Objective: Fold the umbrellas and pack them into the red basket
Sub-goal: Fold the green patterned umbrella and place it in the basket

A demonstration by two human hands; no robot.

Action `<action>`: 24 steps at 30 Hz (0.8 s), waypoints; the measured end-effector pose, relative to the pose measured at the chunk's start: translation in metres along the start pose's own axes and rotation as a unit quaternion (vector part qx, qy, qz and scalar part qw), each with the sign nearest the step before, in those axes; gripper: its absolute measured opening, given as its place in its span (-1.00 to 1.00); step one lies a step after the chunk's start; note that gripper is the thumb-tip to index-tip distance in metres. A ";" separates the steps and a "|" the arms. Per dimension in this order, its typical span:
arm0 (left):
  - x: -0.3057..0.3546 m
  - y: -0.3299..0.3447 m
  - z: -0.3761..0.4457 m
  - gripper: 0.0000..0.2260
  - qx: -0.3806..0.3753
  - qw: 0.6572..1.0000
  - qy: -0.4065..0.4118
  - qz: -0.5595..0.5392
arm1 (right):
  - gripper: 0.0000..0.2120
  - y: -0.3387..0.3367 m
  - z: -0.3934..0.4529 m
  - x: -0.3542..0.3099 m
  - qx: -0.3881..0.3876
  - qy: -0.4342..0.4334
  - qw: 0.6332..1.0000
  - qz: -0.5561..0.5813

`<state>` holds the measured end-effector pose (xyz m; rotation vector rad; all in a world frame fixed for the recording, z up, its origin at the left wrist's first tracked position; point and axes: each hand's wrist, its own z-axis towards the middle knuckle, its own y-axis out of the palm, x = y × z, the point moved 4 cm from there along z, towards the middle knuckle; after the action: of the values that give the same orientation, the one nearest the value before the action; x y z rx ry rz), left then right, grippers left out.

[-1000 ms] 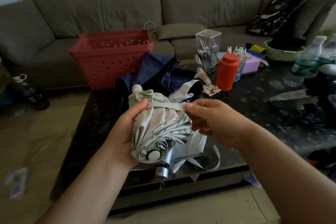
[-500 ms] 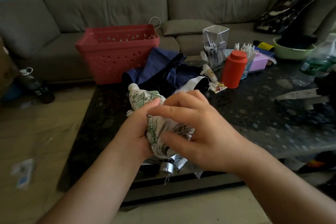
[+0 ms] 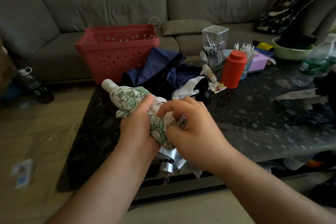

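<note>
While the left hand (image 3: 138,131) clamps the leaf-print umbrella (image 3: 131,100) over the table (image 3: 254,123) edge, right hand (image 3: 192,129) pinches its folds w/ curled fingers; red basket (image 3: 116,49) sits behind.

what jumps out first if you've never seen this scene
Two bare hands at centre: the left hand grips a white leaf-print umbrella while the right hand works its folds. Behind them the red basket stands at the dark table's far left corner, with a navy umbrella heaped beside it.
</note>
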<state>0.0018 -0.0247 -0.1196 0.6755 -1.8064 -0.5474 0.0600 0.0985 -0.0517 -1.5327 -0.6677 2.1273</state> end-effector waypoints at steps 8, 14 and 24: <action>0.010 0.003 -0.001 -0.59 0.039 0.999 0.028 0.005 | -0.84 0.010 0.003 0.011 0.079 -0.003 0.991 0.107; 0.017 0.004 -0.005 -0.48 0.037 0.999 -0.016 0.019 | -0.86 -0.002 0.002 0.010 0.199 -0.161 0.963 -0.086; 0.020 0.012 -0.018 -0.54 -0.086 0.981 -0.149 0.087 | -0.90 -0.028 0.024 0.051 0.080 0.038 0.972 0.219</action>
<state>0.0111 -0.0301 -0.0928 0.3251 -2.0446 -0.7050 0.0236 0.1481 -0.0664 -1.7840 -0.1294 2.3470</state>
